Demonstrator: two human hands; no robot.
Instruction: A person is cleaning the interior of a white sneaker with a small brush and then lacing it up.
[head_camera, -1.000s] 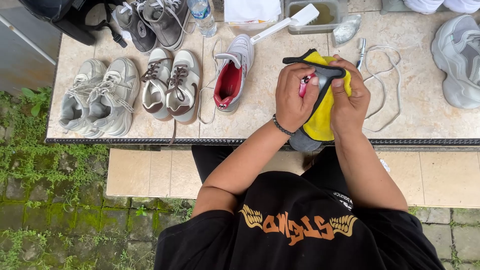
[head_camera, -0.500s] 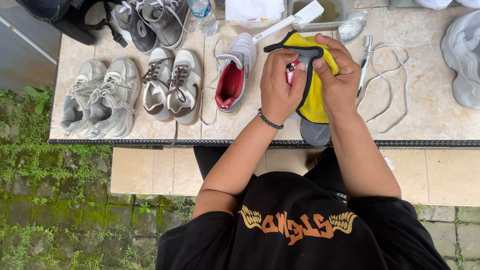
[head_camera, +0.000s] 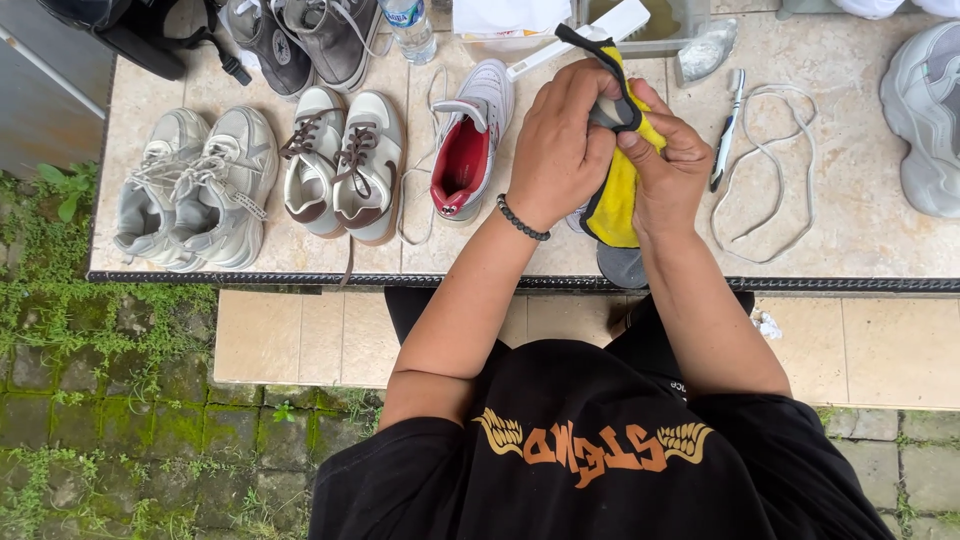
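Note:
My left hand (head_camera: 560, 140) and my right hand (head_camera: 670, 165) are closed together around a yellow cloth with a black edge (head_camera: 615, 200), which wraps a shoe. Only the shoe's dark grey sole tip (head_camera: 622, 265) shows below the cloth, over the table's front edge. A beaded bracelet (head_camera: 522, 220) sits on my left wrist. A white sneaker with a red lining (head_camera: 472, 140) lies on the table just left of my left hand.
On the tiled table (head_camera: 860, 240) stand two pairs of pale sneakers (head_camera: 200, 185) (head_camera: 345, 165), dark shoes (head_camera: 320, 35), a water bottle (head_camera: 410, 28), a white brush (head_camera: 590, 35), a loose white lace (head_camera: 770, 170), a pen-like tool (head_camera: 725, 130) and a grey shoe (head_camera: 925, 120).
Both hands with the cloth-wrapped shoe have moved up and away from me over the table. The cloth has bunched tighter between the hands.

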